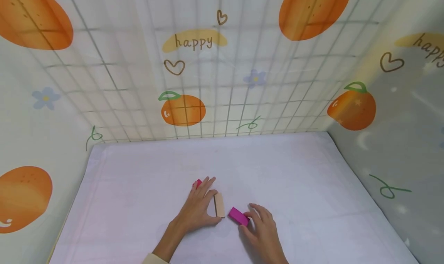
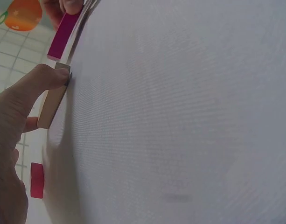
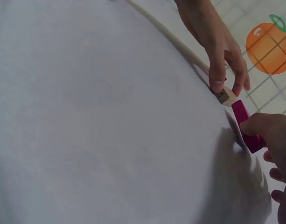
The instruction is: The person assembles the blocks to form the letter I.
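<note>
A natural wood block (image 1: 219, 205) lies near the middle of the white cloth, pinched at its two ends between the thumb and index finger of my left hand (image 1: 197, 209). Close to its right is a magenta block (image 1: 238, 216), gripped by my right hand (image 1: 262, 229) between thumb and index finger. In the right wrist view the magenta block (image 3: 247, 127) appears tilted just off the cloth, its near end close to the wood block (image 3: 225, 97). Behind my left fingers sits a red block (image 1: 197, 184), partly hidden in the head view; the left wrist view shows the red block (image 2: 37, 180) apart from the hand.
White cloth (image 1: 138, 171) covers the table top. Printed fabric walls (image 1: 215, 79) with oranges and grid lines stand along the back and both sides.
</note>
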### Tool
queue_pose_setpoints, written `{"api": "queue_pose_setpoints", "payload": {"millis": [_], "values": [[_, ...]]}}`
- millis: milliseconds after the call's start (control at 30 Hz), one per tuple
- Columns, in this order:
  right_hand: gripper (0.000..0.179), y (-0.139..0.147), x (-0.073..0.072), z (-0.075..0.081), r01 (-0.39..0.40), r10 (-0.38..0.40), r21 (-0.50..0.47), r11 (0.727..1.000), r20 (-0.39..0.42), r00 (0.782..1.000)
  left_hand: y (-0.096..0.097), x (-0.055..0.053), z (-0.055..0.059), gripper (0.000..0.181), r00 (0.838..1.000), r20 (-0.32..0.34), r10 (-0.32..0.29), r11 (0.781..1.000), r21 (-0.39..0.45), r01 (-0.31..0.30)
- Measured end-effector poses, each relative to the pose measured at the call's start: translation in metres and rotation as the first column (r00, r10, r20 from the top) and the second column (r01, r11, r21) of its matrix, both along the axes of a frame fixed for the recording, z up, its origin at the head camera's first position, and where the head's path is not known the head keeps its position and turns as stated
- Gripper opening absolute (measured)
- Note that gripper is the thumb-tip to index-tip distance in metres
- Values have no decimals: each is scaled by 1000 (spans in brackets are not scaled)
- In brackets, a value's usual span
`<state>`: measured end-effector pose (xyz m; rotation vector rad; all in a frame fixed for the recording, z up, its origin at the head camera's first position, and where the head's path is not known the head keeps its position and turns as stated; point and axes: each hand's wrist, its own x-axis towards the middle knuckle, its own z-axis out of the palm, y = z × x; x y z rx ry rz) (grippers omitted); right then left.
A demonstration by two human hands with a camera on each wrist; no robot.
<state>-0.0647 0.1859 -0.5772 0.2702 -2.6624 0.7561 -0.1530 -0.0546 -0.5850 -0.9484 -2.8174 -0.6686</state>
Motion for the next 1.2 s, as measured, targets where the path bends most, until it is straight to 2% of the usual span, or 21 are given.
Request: {"api": "queue_pose_setpoints", "payload": {"millis": [167,233,600,800,900,1000,1200], "values": [[33,-6,8,-1,34,-37,30,999,92,995,-1,1,-1,77,1000,-3,4,1000,6,-4],[33,-7,10,-2,43,-47,33,999,105,993,-1,2,0,77,1000,1,5,1000,7,-5],[35,-12,18,-4,38,-38,64,997,2,999,-3,7,1,81,999,26,38,998,41,-39],[39,-17,19,-6,27,-26,55,998,-12,1000,-10,8,-1,87,998,32,58,996,63,-60],[40,-19,20,-7,34,-34,64,997,3,999,-14,10,-2,88,998,17,60,996,60,-61],[41,-20,21,-8,38,-40,78,996,25,999,-16,14,-3,86,998,-4,66,994,93,-65],[43,-26,25,-6,55,-64,102,993,83,994,-17,26,-2,74,993,-99,63,987,156,-47]]}}
